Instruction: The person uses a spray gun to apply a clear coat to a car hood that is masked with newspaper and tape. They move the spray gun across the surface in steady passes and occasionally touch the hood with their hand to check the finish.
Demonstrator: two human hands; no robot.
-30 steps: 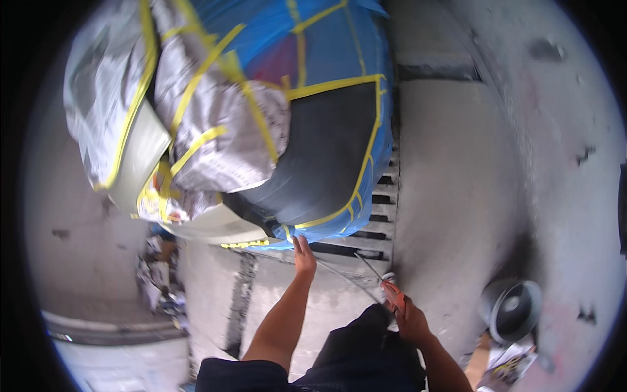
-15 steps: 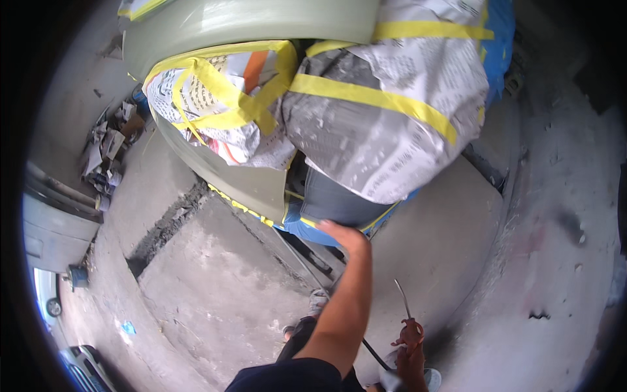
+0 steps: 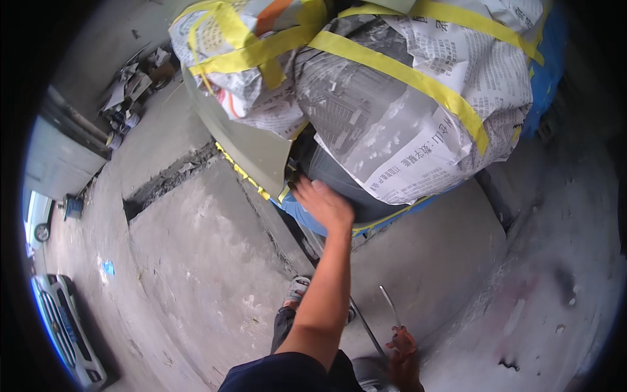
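Observation:
A car body part [image 3: 248,130] is masked with crumpled newspaper [image 3: 444,163], yellow tape [image 3: 398,76] and blue film [image 3: 304,215]. My left hand [image 3: 324,204] lies with fingers stretched out on the dark panel [image 3: 346,186], beside the pale greenish panel's edge, near tape and film. Low at the right, my right hand [image 3: 405,356] grips an air blow gun [image 3: 390,300], a red-handled tool with a long thin metal tube, held away from the panel. A dark hose [image 3: 366,330] runs past my legs.
A gap [image 3: 163,179] crosses the concrete floor [image 3: 196,242]. Scrap paper and cans [image 3: 134,91] lie by the wall at upper left. A loose car bumper [image 3: 68,326] is at lower left, a white car [image 3: 39,219] beyond. A wall [image 3: 562,228] runs along the right.
The view has swung round and closer to the masked part. My left hand has moved from the lower edge farther onto the dark panel. My right hand stays low with the blow gun.

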